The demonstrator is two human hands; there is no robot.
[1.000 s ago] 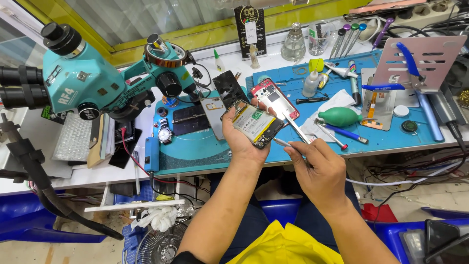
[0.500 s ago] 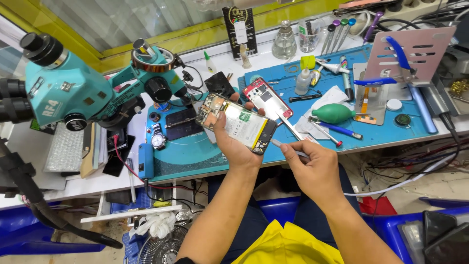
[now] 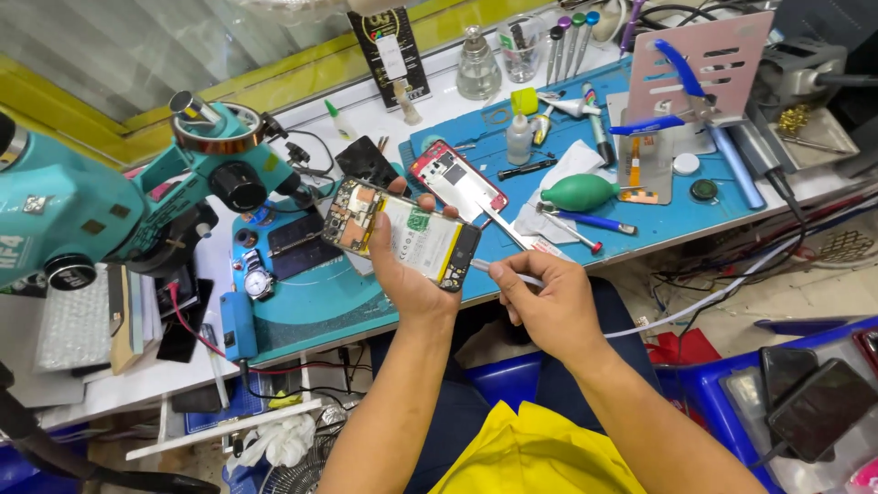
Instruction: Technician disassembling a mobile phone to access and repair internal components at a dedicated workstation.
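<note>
My left hand (image 3: 402,274) grips an opened phone (image 3: 402,233) with its back off, showing a circuit board at the left end and a white battery across the middle. It is held above the front edge of the blue work mat (image 3: 329,302). My right hand (image 3: 544,302) pinches thin metal tweezers (image 3: 489,267) whose tip touches the phone's lower right end. Behind the hands a red-rimmed phone back cover (image 3: 457,180) lies on the mat.
A teal microscope (image 3: 110,201) stands at the left. On the bench lie a green air blower (image 3: 581,192), blue pliers (image 3: 681,87), screwdrivers, small bottles and a glass jar (image 3: 478,64). A wristwatch (image 3: 258,279) rests on the mat. Dark phones (image 3: 814,402) sit lower right.
The phone and both hands have come slightly nearer to me and lower. The tweezers' tip has moved in against the phone's lower end.
</note>
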